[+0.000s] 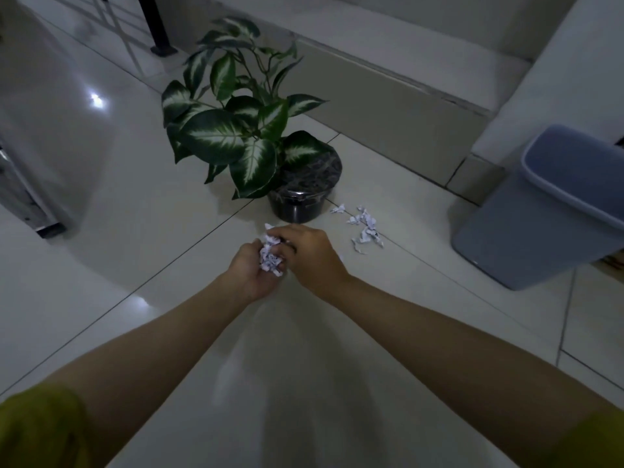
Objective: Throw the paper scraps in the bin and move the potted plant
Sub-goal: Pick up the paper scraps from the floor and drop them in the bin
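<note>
A potted plant (297, 194) with green-and-white leaves stands in a dark round pot on the tiled floor. Just in front of it, my left hand (251, 268) is cupped around a bunch of white paper scraps (270, 260). My right hand (309, 255) presses against the same bunch, its fingers pinching scraps at the top. More paper scraps (363, 228) lie loose on the floor to the right of the pot. A grey-blue bin (547, 211) stands open-topped at the right, near the wall.
A low white ledge (388, 92) runs behind the plant and bin. A grey rounded object (44, 130) fills the left side. A black post (158, 32) stands at the back. Glossy floor tiles (287, 349) stretch under my arms.
</note>
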Demonstrator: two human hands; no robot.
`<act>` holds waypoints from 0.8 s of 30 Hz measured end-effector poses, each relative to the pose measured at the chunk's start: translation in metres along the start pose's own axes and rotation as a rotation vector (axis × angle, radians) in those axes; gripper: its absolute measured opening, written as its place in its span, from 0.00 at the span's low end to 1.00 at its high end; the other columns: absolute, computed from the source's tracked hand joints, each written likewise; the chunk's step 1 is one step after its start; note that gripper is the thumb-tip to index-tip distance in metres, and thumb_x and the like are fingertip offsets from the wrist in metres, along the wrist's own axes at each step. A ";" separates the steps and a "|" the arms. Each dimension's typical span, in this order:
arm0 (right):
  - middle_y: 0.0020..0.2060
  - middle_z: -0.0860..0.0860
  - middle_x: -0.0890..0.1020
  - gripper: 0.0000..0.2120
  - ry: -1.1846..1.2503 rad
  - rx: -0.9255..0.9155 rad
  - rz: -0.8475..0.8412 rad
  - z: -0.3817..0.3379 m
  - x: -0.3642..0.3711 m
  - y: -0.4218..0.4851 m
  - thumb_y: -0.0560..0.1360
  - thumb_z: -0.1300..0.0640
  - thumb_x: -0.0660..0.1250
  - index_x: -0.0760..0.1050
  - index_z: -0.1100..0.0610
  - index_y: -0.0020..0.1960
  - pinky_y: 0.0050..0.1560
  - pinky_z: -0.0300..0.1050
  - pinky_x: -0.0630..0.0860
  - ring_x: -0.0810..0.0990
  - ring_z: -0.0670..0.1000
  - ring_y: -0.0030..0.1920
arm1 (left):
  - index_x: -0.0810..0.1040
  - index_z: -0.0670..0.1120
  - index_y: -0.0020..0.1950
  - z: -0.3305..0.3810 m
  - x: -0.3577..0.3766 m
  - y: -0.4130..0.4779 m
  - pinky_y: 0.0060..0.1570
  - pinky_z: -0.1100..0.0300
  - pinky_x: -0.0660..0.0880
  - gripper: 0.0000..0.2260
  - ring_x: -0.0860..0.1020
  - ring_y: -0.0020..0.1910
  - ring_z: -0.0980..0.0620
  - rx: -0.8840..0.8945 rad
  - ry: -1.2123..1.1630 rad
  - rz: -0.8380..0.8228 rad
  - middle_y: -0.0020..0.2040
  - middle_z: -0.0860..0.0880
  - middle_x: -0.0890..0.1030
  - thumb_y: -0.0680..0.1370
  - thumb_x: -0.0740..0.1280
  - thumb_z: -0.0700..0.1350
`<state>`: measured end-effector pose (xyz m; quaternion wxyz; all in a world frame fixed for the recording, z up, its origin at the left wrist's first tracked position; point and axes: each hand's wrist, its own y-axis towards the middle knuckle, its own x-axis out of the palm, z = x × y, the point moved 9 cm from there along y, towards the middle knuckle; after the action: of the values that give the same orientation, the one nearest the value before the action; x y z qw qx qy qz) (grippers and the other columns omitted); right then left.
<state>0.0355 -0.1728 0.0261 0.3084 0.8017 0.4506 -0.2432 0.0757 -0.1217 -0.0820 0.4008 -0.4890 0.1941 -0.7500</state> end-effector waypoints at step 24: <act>0.70 0.62 0.67 0.27 -0.281 0.252 -0.125 0.069 -0.007 -0.036 0.71 0.71 0.55 0.62 0.63 0.70 0.72 0.52 0.60 0.63 0.61 0.69 | 0.67 0.46 0.37 -0.007 -0.001 -0.002 0.21 0.71 0.71 0.18 0.72 0.30 0.53 0.004 0.107 0.051 0.32 0.47 0.72 0.82 0.51 0.53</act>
<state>-0.0076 -0.2119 -0.0270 0.2501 0.7626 0.4179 -0.4258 0.0692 -0.1202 -0.0843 0.4101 -0.4423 0.2260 -0.7649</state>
